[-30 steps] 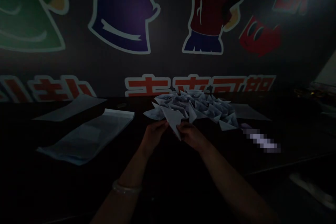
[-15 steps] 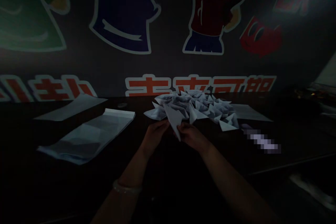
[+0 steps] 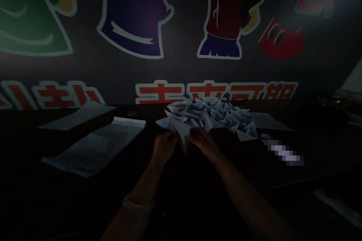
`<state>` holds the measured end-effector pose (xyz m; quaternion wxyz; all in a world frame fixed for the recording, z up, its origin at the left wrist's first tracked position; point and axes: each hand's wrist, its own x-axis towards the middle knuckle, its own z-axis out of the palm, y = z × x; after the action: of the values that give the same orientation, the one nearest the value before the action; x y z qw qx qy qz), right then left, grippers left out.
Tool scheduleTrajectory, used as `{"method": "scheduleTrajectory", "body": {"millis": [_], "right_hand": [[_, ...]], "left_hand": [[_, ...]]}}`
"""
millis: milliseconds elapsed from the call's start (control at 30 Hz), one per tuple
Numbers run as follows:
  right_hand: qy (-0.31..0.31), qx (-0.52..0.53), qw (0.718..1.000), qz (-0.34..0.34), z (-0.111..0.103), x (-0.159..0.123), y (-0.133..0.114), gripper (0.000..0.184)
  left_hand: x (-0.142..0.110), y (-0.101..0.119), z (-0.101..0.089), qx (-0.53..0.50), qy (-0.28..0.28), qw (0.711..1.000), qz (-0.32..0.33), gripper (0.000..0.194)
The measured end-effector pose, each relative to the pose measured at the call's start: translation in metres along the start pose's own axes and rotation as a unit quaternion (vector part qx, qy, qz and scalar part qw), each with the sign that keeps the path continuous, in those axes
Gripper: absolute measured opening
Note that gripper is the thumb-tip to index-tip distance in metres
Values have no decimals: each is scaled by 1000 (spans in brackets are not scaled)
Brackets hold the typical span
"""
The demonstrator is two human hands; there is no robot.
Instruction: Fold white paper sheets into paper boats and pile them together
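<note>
Observing from my remote station: left hand and right hand hold a folded white paper triangle, fingers closed on it. A heap of folded paper pieces lies just beyond, on the dark table.

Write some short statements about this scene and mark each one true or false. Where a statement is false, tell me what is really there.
1. The left hand and the right hand hold a folded paper piece. True.
2. The bracelet is on the right wrist. False: it is on the left wrist.
3. A pile of folded paper pieces lies on the table beyond the hands. True.
4. The wall behind the table is bare. False: it shows cartoon figures.
</note>
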<state>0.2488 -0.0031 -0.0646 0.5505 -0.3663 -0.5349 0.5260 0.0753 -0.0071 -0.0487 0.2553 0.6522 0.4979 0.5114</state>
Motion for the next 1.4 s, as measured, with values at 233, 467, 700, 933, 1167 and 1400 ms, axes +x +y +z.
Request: {"method": "scheduleTrajectory", "body": {"millis": [233,467,700,933,1167,1400], "right_hand": [[-7,-174,974,-144,9,-5,6,52],[55,-176,968,-168,6,-1,5,45],[2,-184,966,-182,4,-1,3,54],[-58,-82,988,-116,7,-2,-2,61],[-87,-81,989,-87,1,-5,-7,59],[-73,-74,992,-77,-1,-9,-11,52]], "left_hand": [[-1,1,-2,139,14,983,122,19],[-4,2,0,77,-8,992,101,39],[0,-3,0,3,-35,996,82,45],[1,-8,-1,-102,-10,994,35,43],[4,-1,-4,-236,-57,970,-30,36],[-6,4,3,-306,-196,917,-162,42]]}}
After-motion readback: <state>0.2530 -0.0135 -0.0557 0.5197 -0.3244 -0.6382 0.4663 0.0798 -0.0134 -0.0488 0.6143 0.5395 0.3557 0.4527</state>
